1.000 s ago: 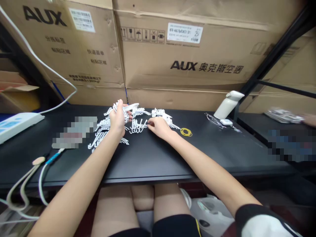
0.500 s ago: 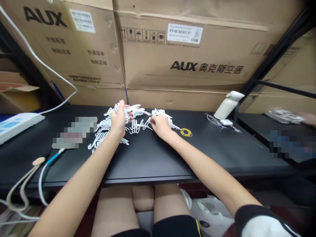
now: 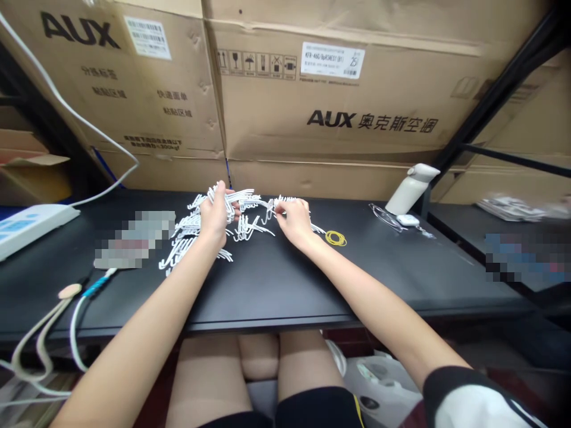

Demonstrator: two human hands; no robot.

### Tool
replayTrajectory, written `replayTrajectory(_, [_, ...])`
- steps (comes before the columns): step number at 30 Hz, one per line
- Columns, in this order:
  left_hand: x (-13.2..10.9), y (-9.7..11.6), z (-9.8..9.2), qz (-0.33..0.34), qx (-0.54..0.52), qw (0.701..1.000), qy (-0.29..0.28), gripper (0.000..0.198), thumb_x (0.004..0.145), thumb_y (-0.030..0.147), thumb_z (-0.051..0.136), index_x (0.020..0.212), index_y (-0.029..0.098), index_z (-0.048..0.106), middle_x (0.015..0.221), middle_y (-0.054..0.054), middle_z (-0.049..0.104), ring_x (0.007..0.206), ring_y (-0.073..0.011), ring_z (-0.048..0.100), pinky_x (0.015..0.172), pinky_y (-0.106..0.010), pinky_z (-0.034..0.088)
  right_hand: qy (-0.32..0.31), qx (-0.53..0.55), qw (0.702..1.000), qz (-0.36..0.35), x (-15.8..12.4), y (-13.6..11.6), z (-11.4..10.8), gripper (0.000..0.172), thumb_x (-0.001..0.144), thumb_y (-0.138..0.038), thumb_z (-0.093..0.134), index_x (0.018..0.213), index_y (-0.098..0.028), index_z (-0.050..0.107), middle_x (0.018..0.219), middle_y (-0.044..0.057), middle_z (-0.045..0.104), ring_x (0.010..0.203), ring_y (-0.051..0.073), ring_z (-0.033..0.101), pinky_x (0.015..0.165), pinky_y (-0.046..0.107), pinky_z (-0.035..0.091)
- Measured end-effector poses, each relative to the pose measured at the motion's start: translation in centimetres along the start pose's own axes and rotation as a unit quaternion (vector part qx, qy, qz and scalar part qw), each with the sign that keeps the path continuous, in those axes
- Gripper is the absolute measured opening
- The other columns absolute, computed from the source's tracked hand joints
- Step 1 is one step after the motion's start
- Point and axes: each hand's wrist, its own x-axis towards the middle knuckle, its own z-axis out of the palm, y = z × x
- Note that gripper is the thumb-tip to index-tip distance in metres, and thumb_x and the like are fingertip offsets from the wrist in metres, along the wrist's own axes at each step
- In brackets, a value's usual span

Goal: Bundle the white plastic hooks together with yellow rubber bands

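Small white plastic hooks (image 3: 187,238) lie in a loose pile on the black table (image 3: 267,285). My left hand (image 3: 214,217) is closed round a bunch of white hooks (image 3: 236,199), held upright above the pile. My right hand (image 3: 292,223) pinches a single white hook (image 3: 270,209) lifted just off the table, close to the bunch. More white hooks (image 3: 294,205) lie behind my right hand.
Yellow rubber bands (image 3: 335,238) lie right of my right hand. A white bottle (image 3: 410,189), a small white object and glasses sit further right. Big cardboard boxes (image 3: 330,101) wall the back. A white power strip (image 3: 31,223) and cables (image 3: 53,333) lie at left.
My right hand has risen from the table with one hook pinched and moved towards the bunch in my left hand. My left hand has stayed put.
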Motion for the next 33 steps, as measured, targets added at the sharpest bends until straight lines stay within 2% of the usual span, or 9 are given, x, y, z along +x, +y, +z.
replayTrajectory(4, [0.2,-0.3,0.1,-0.012,0.034,0.999,-0.018,0.032,0.089,0.047,0.050,0.078,0.017,0.056,0.054,0.001,0.055,0.040,-0.0107,0.052,0.038,-0.020,0.040,0.074,0.136,0.988,0.023,0.7,0.8,-0.2,0.012,0.078,-0.010,0.057,0.075,-0.018,0.066,0.083,0.005,0.072,0.085,0.021,0.062,0.088,0.036,0.044])
replayTrajectory(6, [0.1,-0.5,0.1,-0.025,0.062,0.996,-0.052,0.033,0.089,0.047,0.050,0.079,0.016,0.058,0.058,-0.002,0.059,0.042,-0.0122,0.055,0.040,-0.022,0.041,0.125,0.248,0.959,0.053,1.3,1.5,-0.4,0.007,0.078,-0.016,0.059,0.076,-0.017,0.065,0.082,0.005,0.071,0.079,0.018,0.064,0.082,0.033,0.048])
replayTrajectory(8, [-0.1,-0.7,0.1,-0.027,0.095,0.991,-0.093,0.034,0.088,0.047,0.052,0.080,0.015,0.061,0.062,-0.004,0.062,0.047,-0.0139,0.057,0.043,-0.023,0.043,0.166,0.364,0.911,0.095,1.9,2.4,-0.7,0.006,0.076,-0.021,0.063,0.078,-0.016,0.066,0.079,0.005,0.070,0.074,0.017,0.065,0.077,0.032,0.051])
replayTrajectory(10, [-0.4,-0.7,0.1,-0.025,0.131,0.982,-0.137,0.034,0.086,0.047,0.055,0.082,0.014,0.063,0.062,-0.005,0.063,0.051,-0.0151,0.060,0.047,-0.023,0.044,0.155,0.460,0.864,0.136,2.4,3.2,-1.1,0.013,0.072,-0.026,0.068,0.079,-0.015,0.066,0.074,0.005,0.069,0.071,0.017,0.066,0.075,0.033,0.053])
replayTrajectory(13, [-0.9,-0.5,0.2,-0.033,0.172,0.968,-0.178,0.033,0.086,0.045,0.057,0.086,0.014,0.066,0.057,-0.003,0.062,0.053,-0.0155,0.061,0.049,-0.023,0.046,0.059,0.538,0.826,0.154,2.6,4.1,-1.8,0.024,0.061,-0.031,0.079,0.076,-0.015,0.068,0.068,0.003,0.069,0.068,0.017,0.066,0.074,0.034,0.054])
replayTrajectory(18, [-1.4,-0.1,0.3,-0.025,0.178,0.964,-0.196,0.030,0.083,0.043,0.062,0.088,0.014,0.069,0.059,-0.004,0.065,0.052,-0.0158,0.063,0.048,-0.022,0.046,-0.035,0.568,0.810,0.143,2.2,4.0,-2.2,0.029,0.051,-0.029,0.085,0.071,-0.014,0.071,0.065,0.003,0.069,0.063,0.014,0.064,0.072,0.032,0.054])
replayTrajectory(26, [-1.1,-0.7,0.3,-0.036,0.142,0.964,-0.222,0.033,0.081,0.046,0.064,0.090,0.014,0.069,0.073,-0.008,0.071,0.061,-0.0195,0.070,0.055,-0.026,0.053,-0.106,0.545,0.828,0.084,1.7,2.7,-1.9,0.027,0.056,-0.031,0.083,0.074,-0.013,0.073,0.065,0.003,0.069,0.061,0.014,0.063,0.069,0.030,0.053])
replayTrajectory(29, [-1.2,-0.7,0.2,-0.034,0.140,0.963,-0.227,0.037,0.080,0.049,0.064,0.091,0.014,0.069,0.079,-0.009,0.072,0.065,-0.0216,0.071,0.057,-0.028,0.055,-0.108,0.549,0.825,0.081,1.7,2.6,-1.9,0.027,0.056,-0.031,0.083,0.074,-0.013,0.073,0.065,0.003,0.069,0.061,0.013,0.063,0.068,0.030,0.053])
replayTrajectory(33, [-1.3,-0.4,0.3,-0.035,0.134,0.967,-0.212,0.038,0.082,0.050,0.061,0.089,0.014,0.069,0.081,-0.011,0.072,0.062,-0.0207,0.071,0.055,-0.028,0.055,-0.059,0.576,0.807,0.115,2.0,3.0,-2.1,0.029,0.053,-0.030,0.085,0.072,-0.013,0.072,0.066,0.003,0.069,0.062,0.014,0.064,0.070,0.031,0.053])
